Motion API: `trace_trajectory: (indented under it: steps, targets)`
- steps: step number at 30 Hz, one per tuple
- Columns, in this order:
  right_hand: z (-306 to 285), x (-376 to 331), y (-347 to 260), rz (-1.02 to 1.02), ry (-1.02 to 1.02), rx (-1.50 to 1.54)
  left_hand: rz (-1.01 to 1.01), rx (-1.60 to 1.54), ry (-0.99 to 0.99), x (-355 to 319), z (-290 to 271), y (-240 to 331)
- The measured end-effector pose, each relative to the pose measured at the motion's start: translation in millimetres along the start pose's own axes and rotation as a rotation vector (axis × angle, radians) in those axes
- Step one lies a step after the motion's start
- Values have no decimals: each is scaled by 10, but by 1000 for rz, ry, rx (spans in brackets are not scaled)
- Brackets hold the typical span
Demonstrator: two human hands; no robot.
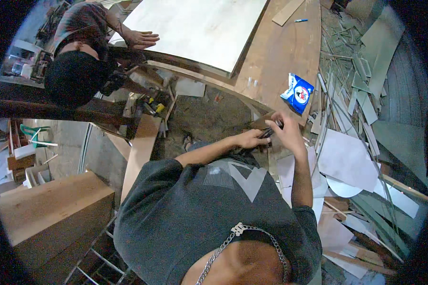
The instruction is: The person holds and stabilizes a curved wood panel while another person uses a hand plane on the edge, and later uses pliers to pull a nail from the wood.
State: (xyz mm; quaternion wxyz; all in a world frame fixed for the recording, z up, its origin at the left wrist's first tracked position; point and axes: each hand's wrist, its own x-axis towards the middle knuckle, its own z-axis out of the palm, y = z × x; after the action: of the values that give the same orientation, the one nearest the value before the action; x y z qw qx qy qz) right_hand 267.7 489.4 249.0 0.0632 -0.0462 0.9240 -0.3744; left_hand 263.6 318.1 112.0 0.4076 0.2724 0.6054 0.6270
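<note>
My left hand (251,138) and my right hand (288,134) meet in front of my waist, by the near end of the wooden worktable (284,52). Between them is a small dark object (271,130) with a shiny end; its kind is too small and blurred to make out. The left fingers close round its lower part, while the right fingers pinch the upper end. Just beyond my right hand, a blue and white plastic packet (299,93) lies on the worktable. Two small white pieces (252,82) rest to its left.
A large white panel (190,31) covers the table's far side, where another person (78,61) leans in with a flat hand on it. White sheet and wood offcuts (348,154) pile up on the right. A wooden box (52,199) stands at the lower left.
</note>
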Motion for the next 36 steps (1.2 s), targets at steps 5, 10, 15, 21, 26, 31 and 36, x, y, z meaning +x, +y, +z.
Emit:
trace_trajectory:
  steps: [5, 10, 15, 21, 26, 31, 36]
  targets:
    - [393, 20, 194, 168, 113, 351, 17, -366, 185, -161, -181, 111]
    - [1006, -187, 262, 93, -30, 527, -258, -197, 634, -338, -418, 129]
    - [1416, -347, 215, 101, -138, 514, -136, -301, 553, -449, -454, -4]
    - [1355, -308, 293, 240, -77, 622, -158, -189, 474, -443, -427, 12]
    - [1129, -221, 487, 200, 51, 457, -156, -111, 477, -321, -491, -12]
    - [1008, -185, 566, 114, 81, 494, -132, -184, 423, -275, -531, -33]
    - [1089, -236, 610, 115, 43, 444, -111, -190, 520, -247, -458, -74]
